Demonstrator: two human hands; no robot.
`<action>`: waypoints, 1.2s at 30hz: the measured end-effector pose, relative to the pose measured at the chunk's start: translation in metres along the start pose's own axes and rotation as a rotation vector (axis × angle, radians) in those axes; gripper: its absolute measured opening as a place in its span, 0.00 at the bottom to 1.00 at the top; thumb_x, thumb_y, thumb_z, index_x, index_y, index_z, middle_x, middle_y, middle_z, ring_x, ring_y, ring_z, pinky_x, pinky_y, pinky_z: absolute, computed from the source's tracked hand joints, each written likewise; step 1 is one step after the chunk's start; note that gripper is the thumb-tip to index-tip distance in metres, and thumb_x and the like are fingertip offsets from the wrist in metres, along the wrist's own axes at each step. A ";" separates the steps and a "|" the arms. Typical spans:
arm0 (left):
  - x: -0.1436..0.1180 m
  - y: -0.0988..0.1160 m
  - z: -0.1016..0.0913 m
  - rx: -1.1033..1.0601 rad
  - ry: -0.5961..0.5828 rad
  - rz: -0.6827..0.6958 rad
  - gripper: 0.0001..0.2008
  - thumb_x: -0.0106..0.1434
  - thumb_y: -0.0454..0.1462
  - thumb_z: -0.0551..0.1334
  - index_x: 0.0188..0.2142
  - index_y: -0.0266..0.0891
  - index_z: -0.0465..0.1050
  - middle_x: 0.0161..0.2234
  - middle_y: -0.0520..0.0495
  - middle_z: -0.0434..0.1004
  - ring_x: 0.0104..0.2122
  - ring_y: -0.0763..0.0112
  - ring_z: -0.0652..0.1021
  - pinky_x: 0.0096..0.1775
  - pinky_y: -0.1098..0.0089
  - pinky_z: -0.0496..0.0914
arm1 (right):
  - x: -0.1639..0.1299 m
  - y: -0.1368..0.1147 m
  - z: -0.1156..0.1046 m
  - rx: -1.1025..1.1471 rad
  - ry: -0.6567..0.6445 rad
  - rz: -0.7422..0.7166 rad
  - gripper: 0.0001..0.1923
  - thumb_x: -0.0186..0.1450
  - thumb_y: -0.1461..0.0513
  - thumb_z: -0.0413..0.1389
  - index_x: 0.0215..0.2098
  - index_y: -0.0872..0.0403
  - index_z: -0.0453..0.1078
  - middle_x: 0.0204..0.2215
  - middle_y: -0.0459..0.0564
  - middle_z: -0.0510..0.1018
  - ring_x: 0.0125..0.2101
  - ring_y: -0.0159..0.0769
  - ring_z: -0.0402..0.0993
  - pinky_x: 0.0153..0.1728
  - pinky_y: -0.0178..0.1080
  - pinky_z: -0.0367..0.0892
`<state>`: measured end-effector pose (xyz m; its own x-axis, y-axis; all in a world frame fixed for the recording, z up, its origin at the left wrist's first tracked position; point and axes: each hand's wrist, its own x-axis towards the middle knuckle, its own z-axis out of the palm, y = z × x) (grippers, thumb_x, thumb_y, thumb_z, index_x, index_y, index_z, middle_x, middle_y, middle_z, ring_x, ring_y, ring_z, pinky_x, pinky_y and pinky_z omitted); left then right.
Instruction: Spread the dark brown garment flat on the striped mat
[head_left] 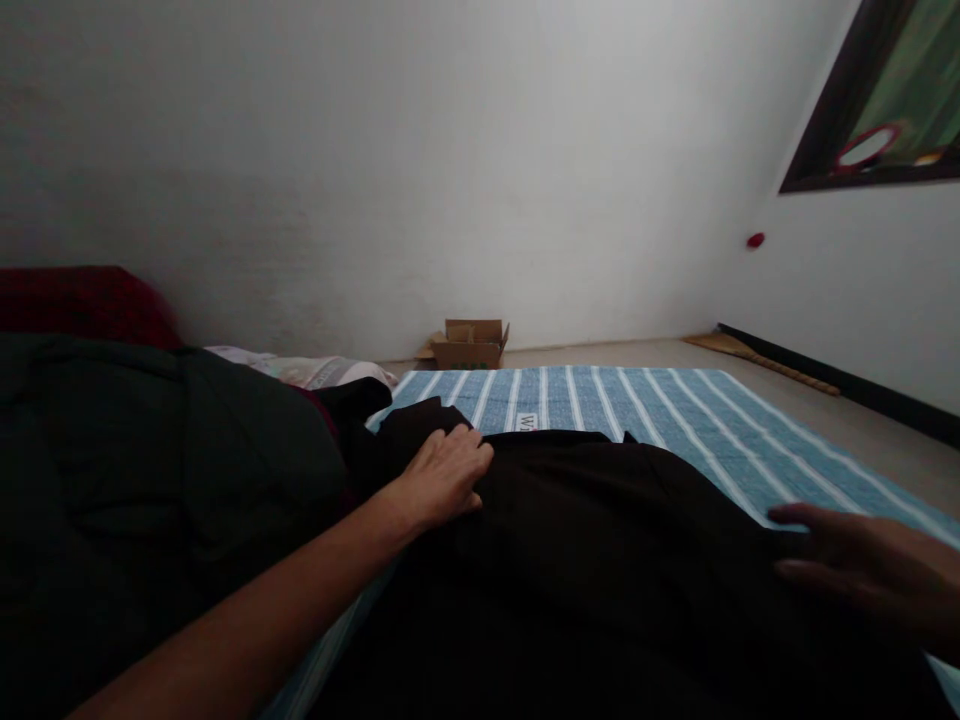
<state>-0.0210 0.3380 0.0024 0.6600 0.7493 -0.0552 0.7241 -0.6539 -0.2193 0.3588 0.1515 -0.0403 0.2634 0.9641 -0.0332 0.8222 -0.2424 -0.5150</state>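
Observation:
A black garment (pixel 600 540) lies spread on a blue mat with white stripes (pixel 675 410). My left hand (pixel 442 475) rests flat on the garment's upper left part, fingers curled slightly on the cloth. At the garment's right edge my right hand (pixel 870 565) lies on the cloth with its fingers stretched out. Whether either hand pinches the fabric cannot be made out.
A heap of dark clothes (pixel 150 480) lies at the left, with a red cloth (pixel 82 305) behind it and a pale patterned cloth (pixel 300 368) beside it. An open cardboard box (pixel 470 345) stands by the white wall. A dark-framed window (pixel 885 100) is at the upper right.

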 end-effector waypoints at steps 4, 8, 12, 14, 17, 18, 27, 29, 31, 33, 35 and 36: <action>0.041 -0.011 -0.003 -0.057 -0.012 0.123 0.22 0.52 0.47 0.65 0.45 0.42 0.70 0.50 0.42 0.70 0.51 0.58 0.68 0.53 0.59 0.57 | 0.052 -0.051 0.007 -0.126 -0.015 -0.048 0.35 0.57 0.41 0.51 0.54 0.54 0.66 0.44 0.59 0.75 0.41 0.49 0.73 0.38 0.45 0.67; 0.066 -0.020 -0.004 0.020 -0.203 -0.111 0.17 0.51 0.49 0.65 0.35 0.39 0.75 0.40 0.38 0.77 0.44 0.52 0.75 0.47 0.56 0.62 | 0.097 -0.080 0.030 -0.009 -0.192 -0.023 0.29 0.59 0.45 0.51 0.44 0.59 0.71 0.40 0.59 0.77 0.39 0.45 0.73 0.36 0.40 0.66; 0.060 -0.037 -0.006 0.069 -0.230 -0.240 0.21 0.41 0.50 0.69 0.28 0.38 0.77 0.38 0.34 0.78 0.41 0.46 0.75 0.41 0.56 0.67 | 0.094 -0.079 0.040 0.129 -0.333 -0.075 0.17 0.58 0.52 0.53 0.33 0.57 0.73 0.28 0.51 0.78 0.30 0.39 0.74 0.29 0.36 0.65; 0.050 -0.048 -0.007 0.041 -0.264 -0.272 0.21 0.36 0.49 0.71 0.26 0.37 0.77 0.36 0.35 0.78 0.39 0.47 0.77 0.38 0.60 0.69 | 0.079 -0.077 0.034 0.181 -0.299 -0.124 0.15 0.58 0.53 0.53 0.32 0.56 0.73 0.27 0.49 0.78 0.28 0.37 0.74 0.28 0.36 0.65; 0.037 -0.060 -0.007 -0.025 -0.334 -0.257 0.17 0.33 0.44 0.71 0.25 0.38 0.77 0.32 0.39 0.79 0.34 0.52 0.78 0.34 0.65 0.70 | 0.055 -0.080 0.016 0.338 -0.344 -0.143 0.16 0.58 0.50 0.53 0.33 0.53 0.73 0.28 0.48 0.78 0.29 0.37 0.74 0.29 0.36 0.67; 0.034 -0.063 -0.008 -0.041 -0.346 -0.240 0.16 0.34 0.42 0.71 0.25 0.39 0.77 0.31 0.41 0.79 0.34 0.54 0.78 0.33 0.67 0.70 | 0.049 -0.082 0.009 0.380 -0.366 -0.145 0.17 0.58 0.49 0.53 0.34 0.52 0.73 0.29 0.47 0.78 0.29 0.37 0.74 0.29 0.36 0.67; 0.069 -0.069 -0.078 -0.054 0.269 -0.427 0.12 0.53 0.39 0.58 0.36 0.42 0.76 0.35 0.46 0.77 0.39 0.59 0.75 0.39 0.67 0.67 | 0.109 -0.093 -0.071 -0.004 0.299 -0.112 0.15 0.61 0.57 0.52 0.37 0.57 0.75 0.32 0.54 0.77 0.32 0.39 0.72 0.33 0.37 0.64; 0.094 -0.069 -0.094 -0.100 0.481 -0.539 0.15 0.58 0.41 0.54 0.42 0.40 0.73 0.40 0.44 0.75 0.43 0.58 0.74 0.43 0.65 0.66 | 0.140 -0.100 -0.090 -0.136 0.535 -0.004 0.18 0.63 0.56 0.49 0.43 0.58 0.73 0.35 0.58 0.76 0.36 0.41 0.71 0.34 0.39 0.62; 0.118 -0.065 -0.097 -0.190 0.583 -0.577 0.19 0.61 0.41 0.53 0.50 0.39 0.66 0.46 0.42 0.72 0.47 0.59 0.72 0.46 0.65 0.65 | 0.166 -0.110 -0.099 -0.234 0.669 0.082 0.19 0.65 0.57 0.46 0.48 0.57 0.69 0.39 0.60 0.75 0.40 0.44 0.70 0.36 0.42 0.62; 0.135 -0.056 -0.086 -0.259 0.600 -0.562 0.27 0.60 0.42 0.55 0.57 0.35 0.56 0.53 0.37 0.65 0.51 0.59 0.69 0.49 0.65 0.64 | 0.181 -0.118 -0.094 -0.287 0.734 0.116 0.22 0.65 0.57 0.48 0.55 0.58 0.63 0.44 0.63 0.72 0.43 0.49 0.68 0.38 0.46 0.61; 0.138 -0.043 -0.064 -0.266 0.601 -0.494 0.31 0.60 0.41 0.57 0.59 0.31 0.51 0.57 0.33 0.58 0.55 0.57 0.64 0.52 0.64 0.61 | 0.184 -0.121 -0.076 -0.376 0.767 0.066 0.26 0.64 0.56 0.50 0.58 0.59 0.57 0.46 0.64 0.70 0.46 0.52 0.65 0.41 0.49 0.60; 0.134 -0.035 -0.049 -0.252 0.591 -0.438 0.29 0.60 0.40 0.57 0.58 0.31 0.52 0.58 0.33 0.57 0.57 0.57 0.62 0.54 0.64 0.60 | 0.181 -0.121 -0.063 -0.432 0.748 0.013 0.26 0.64 0.56 0.50 0.58 0.59 0.57 0.47 0.64 0.70 0.47 0.53 0.64 0.42 0.49 0.59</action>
<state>0.0519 0.4564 0.0509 0.2489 0.8111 0.5293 0.9206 -0.3679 0.1309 0.3393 0.3484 0.0699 0.4123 0.6732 0.6138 0.8966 -0.4194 -0.1423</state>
